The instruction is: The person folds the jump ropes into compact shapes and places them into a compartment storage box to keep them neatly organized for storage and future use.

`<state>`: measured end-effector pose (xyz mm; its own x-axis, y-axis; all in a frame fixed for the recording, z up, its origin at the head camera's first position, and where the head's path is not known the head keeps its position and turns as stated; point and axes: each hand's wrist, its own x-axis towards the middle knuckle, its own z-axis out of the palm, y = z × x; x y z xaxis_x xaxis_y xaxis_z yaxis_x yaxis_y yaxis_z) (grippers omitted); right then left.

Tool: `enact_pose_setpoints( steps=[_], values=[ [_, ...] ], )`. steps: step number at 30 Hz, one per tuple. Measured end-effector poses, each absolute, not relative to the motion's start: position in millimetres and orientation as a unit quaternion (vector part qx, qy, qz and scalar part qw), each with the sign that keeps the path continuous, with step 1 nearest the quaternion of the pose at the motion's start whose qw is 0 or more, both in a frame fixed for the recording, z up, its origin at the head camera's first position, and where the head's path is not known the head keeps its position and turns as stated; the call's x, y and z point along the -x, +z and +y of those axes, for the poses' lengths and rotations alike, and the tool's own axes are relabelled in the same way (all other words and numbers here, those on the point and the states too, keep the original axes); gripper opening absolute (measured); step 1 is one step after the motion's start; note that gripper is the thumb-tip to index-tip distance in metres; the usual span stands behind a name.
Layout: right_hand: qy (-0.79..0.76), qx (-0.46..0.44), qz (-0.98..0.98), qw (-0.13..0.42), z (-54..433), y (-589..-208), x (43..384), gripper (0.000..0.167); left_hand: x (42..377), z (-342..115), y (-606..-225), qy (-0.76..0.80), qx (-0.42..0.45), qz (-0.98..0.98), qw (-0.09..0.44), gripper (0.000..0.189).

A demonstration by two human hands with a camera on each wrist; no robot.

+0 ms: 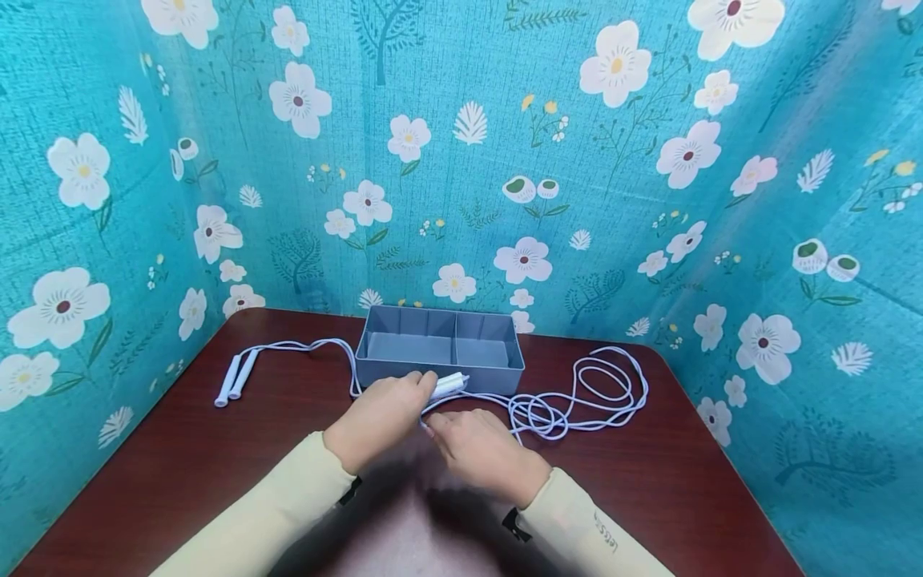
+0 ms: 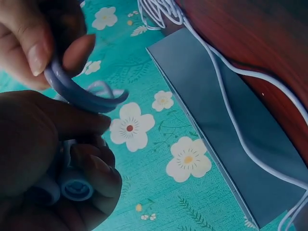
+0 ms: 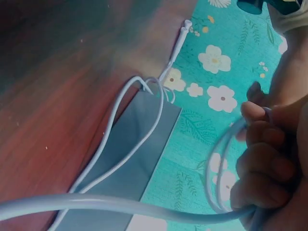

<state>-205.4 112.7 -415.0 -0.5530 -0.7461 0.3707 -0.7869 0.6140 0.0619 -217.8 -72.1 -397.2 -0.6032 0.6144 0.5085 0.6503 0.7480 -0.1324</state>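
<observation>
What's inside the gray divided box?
An upright divider separates two compartments; no loose items show in either. The strip of floor directly behind the front wall is covered, so it cannot be seen.

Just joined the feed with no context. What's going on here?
A person's left hand grips a pair of pale handles, and the right hand holds cord. Loose loops of cord lie toward the right of the table; a second pair of handles lies at the left. A blue-grey two-compartment bin stands just beyond the hands.
</observation>
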Motion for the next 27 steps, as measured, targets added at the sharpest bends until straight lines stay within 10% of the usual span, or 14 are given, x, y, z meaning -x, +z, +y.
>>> enact_pose_setpoints(
  steps=[27],
  values=[
    [0.098,-0.474,-0.849,0.214,128.4,-395.5,207.4,0.02,220.4,-73.1,-405.1,0.062,0.372,-0.879,0.293,0.021]
  ],
)
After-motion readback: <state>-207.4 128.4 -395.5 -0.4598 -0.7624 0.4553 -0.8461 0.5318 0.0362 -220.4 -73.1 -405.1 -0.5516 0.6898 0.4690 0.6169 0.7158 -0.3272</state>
